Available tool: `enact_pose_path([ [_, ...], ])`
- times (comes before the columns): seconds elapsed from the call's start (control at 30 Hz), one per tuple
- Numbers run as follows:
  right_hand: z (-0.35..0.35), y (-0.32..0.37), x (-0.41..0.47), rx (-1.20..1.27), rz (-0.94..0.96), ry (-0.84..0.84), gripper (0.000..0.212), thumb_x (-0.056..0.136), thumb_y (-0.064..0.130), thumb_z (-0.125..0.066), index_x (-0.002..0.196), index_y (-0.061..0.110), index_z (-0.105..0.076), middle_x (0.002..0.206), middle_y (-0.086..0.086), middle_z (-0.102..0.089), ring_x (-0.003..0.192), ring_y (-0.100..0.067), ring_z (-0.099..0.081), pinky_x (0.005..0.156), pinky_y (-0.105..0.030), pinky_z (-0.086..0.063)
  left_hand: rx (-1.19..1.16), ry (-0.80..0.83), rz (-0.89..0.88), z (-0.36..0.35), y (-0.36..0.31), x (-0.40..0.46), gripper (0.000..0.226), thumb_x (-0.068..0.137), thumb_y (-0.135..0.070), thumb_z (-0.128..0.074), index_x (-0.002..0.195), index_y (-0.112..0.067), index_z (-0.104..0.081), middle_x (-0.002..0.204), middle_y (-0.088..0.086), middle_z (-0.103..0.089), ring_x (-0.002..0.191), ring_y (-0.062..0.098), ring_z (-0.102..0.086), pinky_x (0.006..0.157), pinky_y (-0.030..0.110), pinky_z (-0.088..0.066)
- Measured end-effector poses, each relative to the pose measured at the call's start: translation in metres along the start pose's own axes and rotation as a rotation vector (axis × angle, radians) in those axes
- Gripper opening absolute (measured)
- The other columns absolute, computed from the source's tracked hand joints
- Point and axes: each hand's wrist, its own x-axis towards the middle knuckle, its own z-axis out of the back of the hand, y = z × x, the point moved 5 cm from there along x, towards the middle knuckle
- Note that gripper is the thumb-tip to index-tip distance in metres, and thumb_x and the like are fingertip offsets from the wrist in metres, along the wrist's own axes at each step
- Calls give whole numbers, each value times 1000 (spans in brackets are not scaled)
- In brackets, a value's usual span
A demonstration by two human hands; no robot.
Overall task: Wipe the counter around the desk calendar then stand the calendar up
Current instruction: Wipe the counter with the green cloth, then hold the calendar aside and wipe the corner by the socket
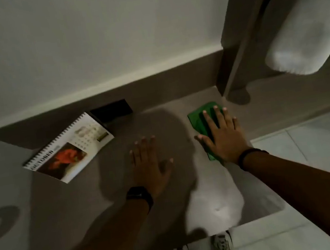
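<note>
Wiping underway: right hand flat on cloth; left hand open, empty. Calendar lying flat, 1 step left.

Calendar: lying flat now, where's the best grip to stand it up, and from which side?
Probably the free left hand, coming from the right. The calendar lies flat on the counter, spiral edge toward the wall. Grip that spiral edge near its right corner and lift. The right hand is pressing the cloth.
</note>
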Motion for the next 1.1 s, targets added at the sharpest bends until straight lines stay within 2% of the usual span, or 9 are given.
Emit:
enact_pose_path([
  [0.23,-38,-1,22,47,-65,-66,74,99,69,-29,162,37,-9,172,-12,-8,156,-41,-1,121,-64,-9,159,18,20,-41,24,-1,88,100,-71,-36,169,-23,-12,177,14,-17,163,40,-10,131,61,-8],
  [0.43,-40,5,25,80,-81,-132,62,104,35,-38,162,23,-21,170,-16,-14,156,-40,-8,123,-60,-18,173,-22,-1,-48,32,1,88,99,-75,-31,169,-25,-13,176,14,-18,163,39,-10,130,63,-10],
  [0.57,-38,23,16,237,-116,-153,59,103,22,-43,160,16,-28,170,-15,-18,157,-35,-11,125,-55,-19,134,14,-16,-35,36,-5,94,97,-81,-30,170,-27,-5,178,13,-9,164,37,-3,132,59,-2],
  [0.7,-53,95,-13,515,-23,-169,56,104,15,-46,158,15,-33,169,-13,-22,157,-31,-15,126,-52,-19,122,-160,-22,35,77,-18,98,96,-71,-49,170,-23,-8,178,13,-8,165,35,-2,132,52,4],
  [0.77,-61,142,-21,693,-4,-173,55,106,14,-44,159,17,-31,169,-10,-20,157,-26,-13,127,-50,-19,197,-287,-30,87,107,-16,99,94,-64,-55,170,-16,-12,177,17,-12,164,40,-7,134,52,2],
  [0.83,-63,193,-17,798,36,-188,55,107,20,-41,161,20,-27,171,-5,-15,158,-20,-7,128,-47,-15,291,-354,-16,137,140,-8,105,93,-60,-61,170,-14,-5,177,19,-9,164,41,-2,133,54,5],
  [0.9,-63,244,-3,836,90,-211,57,107,25,-40,161,22,-23,172,-4,-11,158,-18,-2,128,-47,-12,361,-324,20,175,176,6,113,90,-62,-67,170,-16,-1,177,20,-4,164,39,2,131,57,3],
  [1.0,-66,305,24,915,115,-260,59,106,21,-43,162,20,-21,172,-8,-6,158,-25,1,127,-51,-15,549,-196,24,195,210,26,110,93,-73,-53,169,-13,-2,177,23,-2,163,42,1,130,63,-2],
  [1.1,-75,342,44,952,121,-302,62,107,20,-43,162,20,-15,171,-9,1,158,-30,7,127,-54,-14,626,-92,5,190,226,37,107,94,-72,-54,169,-13,-7,177,21,-7,164,42,-2,130,67,-8],
])
